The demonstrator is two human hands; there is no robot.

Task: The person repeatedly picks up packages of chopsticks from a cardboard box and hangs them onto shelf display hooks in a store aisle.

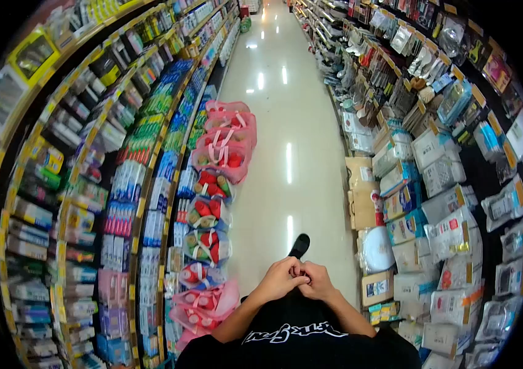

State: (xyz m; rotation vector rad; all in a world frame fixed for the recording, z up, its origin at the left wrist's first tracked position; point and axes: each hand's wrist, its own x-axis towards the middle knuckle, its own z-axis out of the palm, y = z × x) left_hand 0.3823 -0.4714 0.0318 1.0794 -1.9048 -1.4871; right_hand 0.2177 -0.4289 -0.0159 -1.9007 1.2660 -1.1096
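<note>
Left hand and right hand: curling inward, fingers meeting; whether anything is being held between them, cannot tell. Nearest goods: pink bags, sitting between eight and nine o'clock, more resting at eleven. Clear bags, red and green contents: standing at ten, narrowing the aisle floor. Black shoe: showing at twelve. Tan boards: standing at one. Packets: hanging between two and three. Boxed goods: filling shelves at ten

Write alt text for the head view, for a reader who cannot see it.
A person's left hand and right hand meet in front of a black shirt, in a store aisle. Packaged goods crowd both sides, with pink bags along the left.
</note>
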